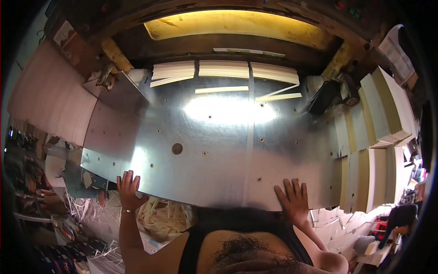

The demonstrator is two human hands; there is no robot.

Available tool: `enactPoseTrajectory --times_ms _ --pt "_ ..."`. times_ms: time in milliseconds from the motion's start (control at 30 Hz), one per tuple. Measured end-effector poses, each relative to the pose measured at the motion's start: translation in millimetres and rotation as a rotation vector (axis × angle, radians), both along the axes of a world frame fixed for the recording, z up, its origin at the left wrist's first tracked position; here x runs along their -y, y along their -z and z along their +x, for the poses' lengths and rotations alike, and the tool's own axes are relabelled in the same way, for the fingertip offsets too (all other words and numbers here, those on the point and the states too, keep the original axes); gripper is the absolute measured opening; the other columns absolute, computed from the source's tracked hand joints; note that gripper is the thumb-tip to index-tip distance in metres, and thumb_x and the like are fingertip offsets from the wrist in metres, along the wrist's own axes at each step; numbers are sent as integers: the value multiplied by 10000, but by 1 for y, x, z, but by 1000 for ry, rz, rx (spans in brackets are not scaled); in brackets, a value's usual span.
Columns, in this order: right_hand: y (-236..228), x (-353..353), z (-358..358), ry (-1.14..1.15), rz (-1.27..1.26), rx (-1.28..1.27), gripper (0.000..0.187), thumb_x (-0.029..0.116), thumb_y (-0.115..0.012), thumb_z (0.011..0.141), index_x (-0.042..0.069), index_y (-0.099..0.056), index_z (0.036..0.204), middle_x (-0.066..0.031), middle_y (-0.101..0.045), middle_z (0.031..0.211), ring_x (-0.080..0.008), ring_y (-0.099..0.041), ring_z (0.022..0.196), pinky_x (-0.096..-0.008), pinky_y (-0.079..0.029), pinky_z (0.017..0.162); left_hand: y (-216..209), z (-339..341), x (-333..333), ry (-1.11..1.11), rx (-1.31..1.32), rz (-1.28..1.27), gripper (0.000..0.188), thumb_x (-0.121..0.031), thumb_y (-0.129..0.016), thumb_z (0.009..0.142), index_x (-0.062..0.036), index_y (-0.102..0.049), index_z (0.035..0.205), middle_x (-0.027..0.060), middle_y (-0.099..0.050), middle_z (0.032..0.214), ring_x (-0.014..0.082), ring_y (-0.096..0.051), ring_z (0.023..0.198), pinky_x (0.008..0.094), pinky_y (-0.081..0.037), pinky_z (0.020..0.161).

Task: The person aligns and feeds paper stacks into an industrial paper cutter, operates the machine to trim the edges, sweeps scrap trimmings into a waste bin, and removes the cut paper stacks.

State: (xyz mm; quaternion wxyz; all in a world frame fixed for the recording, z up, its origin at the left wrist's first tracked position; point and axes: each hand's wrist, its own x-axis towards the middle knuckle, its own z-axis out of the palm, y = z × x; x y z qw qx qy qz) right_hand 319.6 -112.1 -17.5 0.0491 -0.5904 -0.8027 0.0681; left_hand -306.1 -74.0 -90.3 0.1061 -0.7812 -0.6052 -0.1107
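My left hand (pixel 129 189) lies on the front edge of a shiny metal machine table (pixel 196 173), fingers spread, with a band at the wrist. Near the front right edge, my right hand (pixel 294 201) rests flat with its fingers apart. Neither hand holds anything. Across the far side of the table stand three cut paper stacks: a left stack (pixel 173 70), a middle stack (pixel 223 69) and a right stack (pixel 273 73). In front of them lie a thin middle strip (pixel 221 90) and a slanted right strip (pixel 285 96).
Above the stacks runs the machine's yellow panel (pixel 237 25). A tall paper pile (pixel 54 96) stands at the left; several thick paper blocks (pixel 369 173) line the right side. Loose paper offcuts (pixel 164 217) fill the space below the front edge. A dark block (pixel 325 97) sits at back right.
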Motion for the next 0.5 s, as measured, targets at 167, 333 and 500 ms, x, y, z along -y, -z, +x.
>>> enactPoseTrajectory --times_ms 167,333,500 --pt "2 1 1 1 -5 5 1055 365 -939 540 210 -512 1492 -187 -465 1539 -453 -402 1438 -660 -253 1189 -8 4 -2 17 -22 -24 872 -400 -843 630 -84 -538 1383 227 -448 1559 431 -375 1479 655 -183 1220" --pt "1 3 0 3 31 -25 1029 356 -932 555 206 -524 1488 -186 -470 1532 -455 -403 1435 -660 -254 1186 -17 0 1 58 -40 -73 900 -436 -812 711 -58 -482 1458 250 -409 1586 454 -337 1499 664 -166 1218" --pt "-2 6 -2 28 16 -27 1017 402 -908 586 219 -511 1504 -163 -459 1549 -437 -392 1449 -650 -250 1194 -53 16 -15 12 140 -220 883 -382 -839 698 -82 -531 1469 231 -454 1572 442 -393 1475 644 -225 1213"
